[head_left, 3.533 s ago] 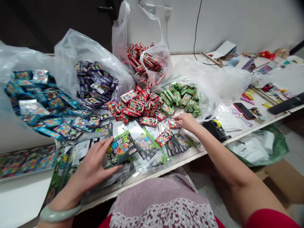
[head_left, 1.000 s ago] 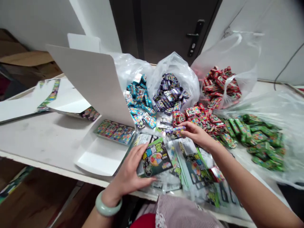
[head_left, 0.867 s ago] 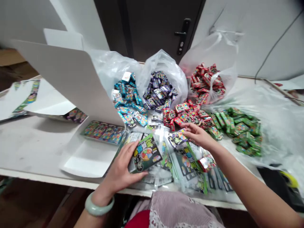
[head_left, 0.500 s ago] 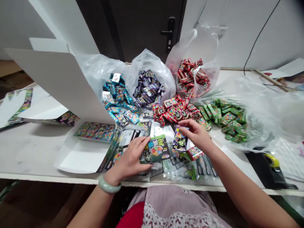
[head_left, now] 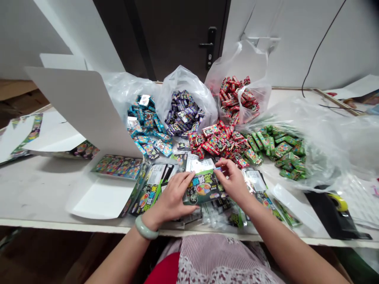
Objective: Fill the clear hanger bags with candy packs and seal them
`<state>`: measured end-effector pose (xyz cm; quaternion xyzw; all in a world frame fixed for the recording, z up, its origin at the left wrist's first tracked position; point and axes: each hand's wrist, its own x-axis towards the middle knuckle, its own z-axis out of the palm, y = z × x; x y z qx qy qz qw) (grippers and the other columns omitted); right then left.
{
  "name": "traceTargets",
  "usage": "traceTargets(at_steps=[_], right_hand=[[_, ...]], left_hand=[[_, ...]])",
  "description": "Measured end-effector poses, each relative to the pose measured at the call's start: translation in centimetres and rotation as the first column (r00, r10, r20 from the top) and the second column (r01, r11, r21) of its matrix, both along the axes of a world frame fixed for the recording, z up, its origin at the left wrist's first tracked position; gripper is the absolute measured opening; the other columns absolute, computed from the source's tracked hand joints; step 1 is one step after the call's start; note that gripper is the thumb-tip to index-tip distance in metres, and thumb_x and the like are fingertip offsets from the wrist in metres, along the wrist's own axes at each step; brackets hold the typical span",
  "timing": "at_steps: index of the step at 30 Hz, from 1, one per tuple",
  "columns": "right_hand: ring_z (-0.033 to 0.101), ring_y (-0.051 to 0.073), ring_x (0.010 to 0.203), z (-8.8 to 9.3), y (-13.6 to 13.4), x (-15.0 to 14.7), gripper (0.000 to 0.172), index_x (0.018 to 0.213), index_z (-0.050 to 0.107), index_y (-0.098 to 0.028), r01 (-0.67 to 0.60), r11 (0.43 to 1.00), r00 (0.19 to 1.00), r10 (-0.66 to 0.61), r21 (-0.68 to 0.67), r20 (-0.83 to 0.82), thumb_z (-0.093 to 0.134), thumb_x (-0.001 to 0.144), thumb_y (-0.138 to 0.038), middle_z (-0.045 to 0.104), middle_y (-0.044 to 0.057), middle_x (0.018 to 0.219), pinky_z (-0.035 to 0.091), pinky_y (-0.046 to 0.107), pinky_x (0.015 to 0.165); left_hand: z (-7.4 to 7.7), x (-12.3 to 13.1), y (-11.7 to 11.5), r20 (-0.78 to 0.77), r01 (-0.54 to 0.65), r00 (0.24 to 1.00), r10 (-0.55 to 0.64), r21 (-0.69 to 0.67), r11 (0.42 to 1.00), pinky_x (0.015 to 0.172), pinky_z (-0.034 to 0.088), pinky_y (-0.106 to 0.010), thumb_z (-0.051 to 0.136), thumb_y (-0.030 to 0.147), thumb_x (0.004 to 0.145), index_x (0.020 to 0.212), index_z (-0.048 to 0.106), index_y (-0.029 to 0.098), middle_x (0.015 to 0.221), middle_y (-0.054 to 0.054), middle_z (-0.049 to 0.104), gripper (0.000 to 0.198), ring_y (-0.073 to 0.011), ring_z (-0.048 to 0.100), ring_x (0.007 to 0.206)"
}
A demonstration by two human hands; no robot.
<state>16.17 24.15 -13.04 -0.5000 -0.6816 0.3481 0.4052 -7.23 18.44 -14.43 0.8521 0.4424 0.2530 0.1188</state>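
My left hand (head_left: pixel 173 199) grips a flat black and green printed packet (head_left: pixel 204 188) by its left side, thumb below and fingers above. At the packet's upper right edge is my right hand (head_left: pixel 233 181), its fingers pinched on a small purple candy packet (head_left: pixel 218 169). Most of that candy packet is hidden by the fingers and the larger packet; how far it sits inside I cannot tell. More printed packets (head_left: pixel 149 189) lie beneath and left of my left hand. Clear plastic sleeves (head_left: pixel 211 215) are spread under both hands.
Behind my hands are piles of blue (head_left: pixel 148 118), purple (head_left: pixel 183 112), red (head_left: pixel 213 140) and green candy packets (head_left: pixel 284 148), mostly in clear plastic bags. An open white box (head_left: pixel 100 199) holding a row of packets stands left. A tape dispenser (head_left: pixel 337 203) lies right.
My right hand has brought the purple candy packet left and down to the larger packet's upper right edge. My left hand has moved slightly right with the larger packet.
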Motion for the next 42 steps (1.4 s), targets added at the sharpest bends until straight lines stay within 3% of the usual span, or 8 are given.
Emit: traceTargets(at_steps=[5, 11, 14, 24, 29, 33, 38, 42], right_hand=[[0.053, 0.025, 0.110, 0.0, -0.5, 0.1, 0.023, 0.102, 0.062, -0.023, 0.034, 0.985, 0.998, -0.041, 0.167, 0.040, 0.048, 0.093, -0.038, 0.058, 0.011, 0.113, 0.043, 0.043, 0.095], [0.038, 0.029, 0.134, 0.7, -1.6, 0.2, 0.042, 0.079, 0.070, -0.022, -0.336, 0.940, 0.933, 0.341, -0.064, 0.111, 0.040, 0.095, -0.047, 0.044, 0.008, 0.144, 0.032, 0.051, 0.109], [0.048, 0.027, 0.126, 1.1, 0.8, -1.1, 0.039, 0.090, 0.071, -0.024, -0.226, 0.971, 0.974, 0.223, -0.074, -0.038, 0.041, 0.095, -0.047, 0.054, 0.009, 0.136, 0.039, 0.047, 0.104], [0.055, 0.034, 0.115, -2.8, 13.3, -20.8, 0.027, 0.099, 0.069, -0.011, -0.353, 0.928, 0.805, 0.367, -0.120, 0.467, 0.073, 0.076, -0.025, 0.066, 0.021, 0.114, 0.037, 0.047, 0.101], [0.057, 0.034, 0.111, -4.5, 14.3, -23.6, 0.031, 0.098, 0.068, -0.012, -0.281, 0.945, 0.832, 0.328, -0.171, 0.448, 0.076, 0.072, -0.025, 0.066, 0.018, 0.112, 0.040, 0.045, 0.097], [0.064, 0.020, 0.098, -3.1, 13.3, -20.8, 0.032, 0.119, 0.060, -0.017, -0.319, 0.923, 0.876, 0.374, -0.216, 0.305, 0.049, 0.092, -0.031, 0.069, 0.007, 0.110, 0.050, 0.031, 0.082], [0.064, 0.016, 0.084, 1.2, 10.8, -9.6, 0.039, 0.121, 0.058, -0.019, -0.411, 0.869, 0.891, 0.447, -0.277, 0.081, 0.052, 0.089, -0.041, 0.069, 0.005, 0.105, 0.052, 0.029, 0.070], [0.065, 0.019, 0.087, 3.3, 9.7, -1.4, 0.034, 0.105, 0.069, -0.020, -0.551, 0.692, 0.696, 0.689, -0.466, 0.201, 0.069, 0.078, -0.040, 0.070, 0.004, 0.099, 0.050, 0.031, 0.079]], left_hand=[[0.1, -0.8, -0.1, 0.017, -0.069, 0.997, 0.069, 0.000, 0.998, 0.103, 0.041, -0.056, 0.076, 0.042, 0.071, 0.149, 0.020, 0.021, 0.135, -0.016, 0.044, 0.098, -0.0356, 0.044, 0.124], [0.2, -1.3, -0.2, 0.054, -0.036, 0.998, 0.037, -0.020, 0.999, 0.105, 0.039, -0.055, 0.077, 0.045, 0.071, 0.149, 0.019, 0.021, 0.136, -0.016, 0.043, 0.100, -0.0346, 0.042, 0.126], [0.3, -2.6, -0.9, 0.112, -0.053, 0.992, 0.061, -0.076, 0.996, 0.107, 0.038, -0.054, 0.078, 0.047, 0.068, 0.148, 0.019, 0.022, 0.138, -0.016, 0.043, 0.102, -0.0339, 0.041, 0.127], [0.4, -6.6, -4.0, 0.286, -0.154, 0.937, 0.203, -0.185, 0.971, 0.111, 0.035, -0.055, 0.067, 0.067, 0.071, 0.149, 0.020, 0.022, 0.144, -0.017, 0.039, 0.102, -0.0360, 0.040, 0.132], [-0.7, -7.5, -4.6, 0.268, -0.222, 0.924, 0.272, -0.203, 0.954, 0.110, 0.036, -0.054, 0.067, 0.067, 0.071, 0.149, 0.021, 0.024, 0.144, -0.016, 0.040, 0.100, -0.0367, 0.040, 0.132], [-0.7, -8.3, -4.6, 0.266, -0.226, 0.924, 0.274, -0.197, 0.954, 0.110, 0.037, -0.053, 0.067, 0.065, 0.072, 0.149, 0.021, 0.025, 0.144, -0.015, 0.039, 0.099, -0.0362, 0.041, 0.131], [-0.5, -9.0, -4.4, 0.234, -0.271, 0.926, 0.297, -0.138, 0.953, 0.109, 0.037, -0.055, 0.070, 0.057, 0.074, 0.148, 0.022, 0.023, 0.143, -0.016, 0.039, 0.094, -0.0367, 0.041, 0.131], [-0.3, -7.8, -3.0, 0.174, -0.258, 0.947, 0.270, -0.088, 0.962, 0.109, 0.037, -0.053, 0.072, 0.049, 0.075, 0.148, 0.024, 0.023, 0.141, -0.015, 0.041, 0.091, -0.0351, 0.042, 0.130]])
